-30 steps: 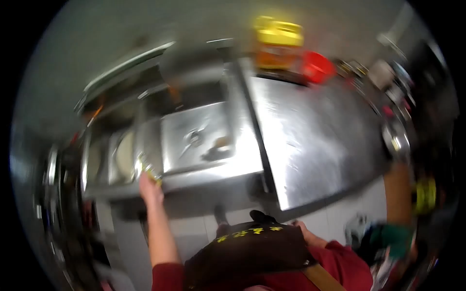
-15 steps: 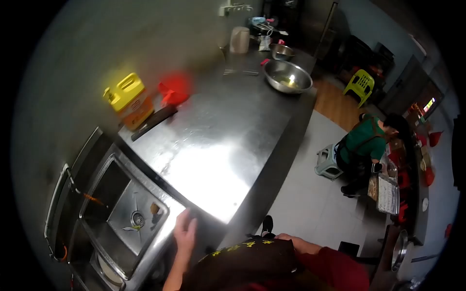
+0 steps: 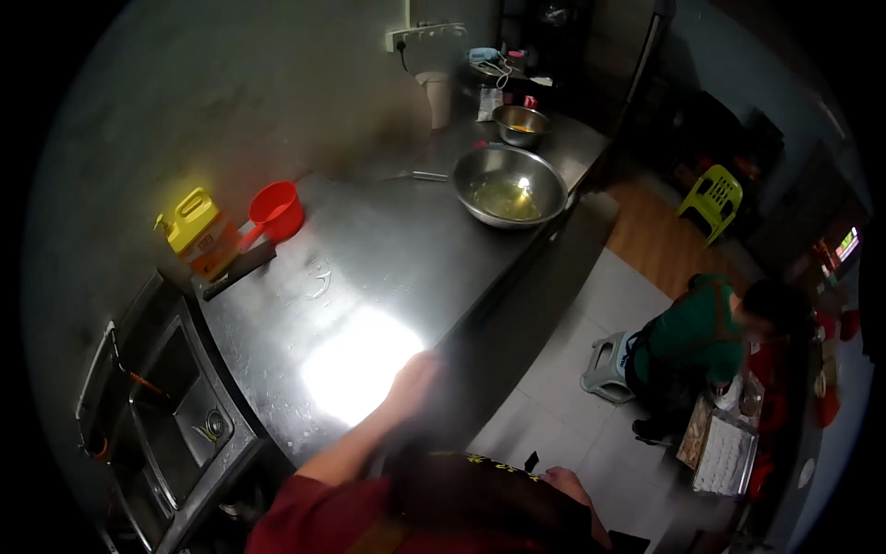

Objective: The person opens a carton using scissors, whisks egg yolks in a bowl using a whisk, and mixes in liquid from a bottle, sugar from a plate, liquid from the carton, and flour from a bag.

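Observation:
My left hand (image 3: pixel 415 380) is stretched over the front edge of the steel counter (image 3: pixel 388 263), beside a bright glare patch. It is smeared by motion, so its fingers do not show clearly. Low by the dark apron (image 3: pixel 494 503) hangs my right hand (image 3: pixel 565 482), partly hidden, its fingers hard to make out. Farther along the counter stands a large steel bowl (image 3: pixel 489 175) with yellowish liquid in it. Behind it is a smaller steel bowl (image 3: pixel 505 118) with something orange-yellow inside.
A red dipper (image 3: pixel 280 214), a yellow jug (image 3: pixel 198 231) and a dark-bladed tool (image 3: pixel 238 270) lie near the wall. At left is a sink (image 3: pixel 175 429). To the right, a person in green (image 3: pixel 697 328) bends over trays (image 3: pixel 724 452) near a grey stool (image 3: pixel 607 367).
My left hand has moved from the sink's edge to the counter's front edge. The view has shifted along the counter, bringing the bowls nearer. The right hand remains by the apron.

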`<control>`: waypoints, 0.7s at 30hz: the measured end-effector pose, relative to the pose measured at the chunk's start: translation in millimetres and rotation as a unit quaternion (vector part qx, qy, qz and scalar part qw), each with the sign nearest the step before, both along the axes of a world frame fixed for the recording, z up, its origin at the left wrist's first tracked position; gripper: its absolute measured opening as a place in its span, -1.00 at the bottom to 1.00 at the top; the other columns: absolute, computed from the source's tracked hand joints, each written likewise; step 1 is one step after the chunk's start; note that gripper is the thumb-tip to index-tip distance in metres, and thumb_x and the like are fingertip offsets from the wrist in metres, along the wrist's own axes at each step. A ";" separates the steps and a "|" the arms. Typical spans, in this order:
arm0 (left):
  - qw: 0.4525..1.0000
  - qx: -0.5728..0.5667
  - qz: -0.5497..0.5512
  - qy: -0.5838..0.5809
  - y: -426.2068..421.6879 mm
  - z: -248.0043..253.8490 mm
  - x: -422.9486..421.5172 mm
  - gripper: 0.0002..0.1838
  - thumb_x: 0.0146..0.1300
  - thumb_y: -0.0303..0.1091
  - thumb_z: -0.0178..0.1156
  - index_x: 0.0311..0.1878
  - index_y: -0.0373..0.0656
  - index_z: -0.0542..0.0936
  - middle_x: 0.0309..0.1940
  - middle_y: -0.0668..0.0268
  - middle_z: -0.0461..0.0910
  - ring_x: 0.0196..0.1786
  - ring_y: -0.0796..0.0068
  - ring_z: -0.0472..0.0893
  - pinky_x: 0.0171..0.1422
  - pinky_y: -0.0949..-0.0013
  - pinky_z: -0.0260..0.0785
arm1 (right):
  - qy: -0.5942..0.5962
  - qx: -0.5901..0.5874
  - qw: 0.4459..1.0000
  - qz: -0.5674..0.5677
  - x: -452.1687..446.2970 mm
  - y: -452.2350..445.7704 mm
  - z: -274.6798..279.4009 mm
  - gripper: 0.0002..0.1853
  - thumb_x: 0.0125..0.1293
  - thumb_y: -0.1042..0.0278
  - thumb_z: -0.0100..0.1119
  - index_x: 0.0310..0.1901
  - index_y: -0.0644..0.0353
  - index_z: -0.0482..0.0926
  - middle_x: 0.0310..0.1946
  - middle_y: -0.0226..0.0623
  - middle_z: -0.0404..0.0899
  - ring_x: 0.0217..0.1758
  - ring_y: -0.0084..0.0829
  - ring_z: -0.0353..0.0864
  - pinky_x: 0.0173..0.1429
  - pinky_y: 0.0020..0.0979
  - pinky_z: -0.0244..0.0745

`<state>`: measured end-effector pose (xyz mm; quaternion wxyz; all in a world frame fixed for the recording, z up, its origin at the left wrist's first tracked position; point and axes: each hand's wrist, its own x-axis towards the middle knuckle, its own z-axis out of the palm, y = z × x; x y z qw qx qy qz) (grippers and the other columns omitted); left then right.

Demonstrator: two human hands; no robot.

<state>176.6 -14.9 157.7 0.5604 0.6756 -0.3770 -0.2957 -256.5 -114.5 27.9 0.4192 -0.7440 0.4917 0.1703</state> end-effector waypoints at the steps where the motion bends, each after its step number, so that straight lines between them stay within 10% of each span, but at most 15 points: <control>1: 0.999 0.033 0.007 0.005 -21.0 5.0 9.2 -0.70 0.42 -0.30 0.03 0.10 -0.24 0.54 0.10 0.21 0.50 0.01 0.51 0.54 -0.02 0.48 0.39 | -0.012 -0.022 0.999 -0.027 11.8 -16.0 6.6 -0.54 0.26 -0.02 0.17 -0.06 0.25 0.62 -0.06 0.01 0.59 0.01 0.03 0.56 0.10 -0.23 0.47; 9: 0.972 -0.022 0.168 0.161 -213.7 7.7 104.5 -0.54 0.39 -0.17 0.09 0.25 -0.21 0.39 -0.02 0.27 0.49 -0.10 0.47 0.57 -0.17 0.42 0.48 | -0.268 0.046 0.938 -0.216 111.6 -168.4 11.9 -0.61 0.24 0.29 0.32 0.03 0.32 0.56 -0.17 -0.18 0.66 -0.12 -0.46 0.61 0.02 -0.43 0.51; 21: 0.953 0.076 0.284 -0.069 -397.6 21.7 234.1 -0.28 0.19 -0.12 0.30 0.34 -0.23 0.29 0.21 0.02 0.29 0.11 0.15 0.50 0.15 0.24 0.41 | -0.327 -0.064 0.920 -0.209 179.1 -474.7 45.6 -0.75 0.33 0.40 0.18 -0.02 0.33 0.56 -0.31 -0.31 0.62 -0.29 -0.53 0.57 -0.15 -0.51 0.49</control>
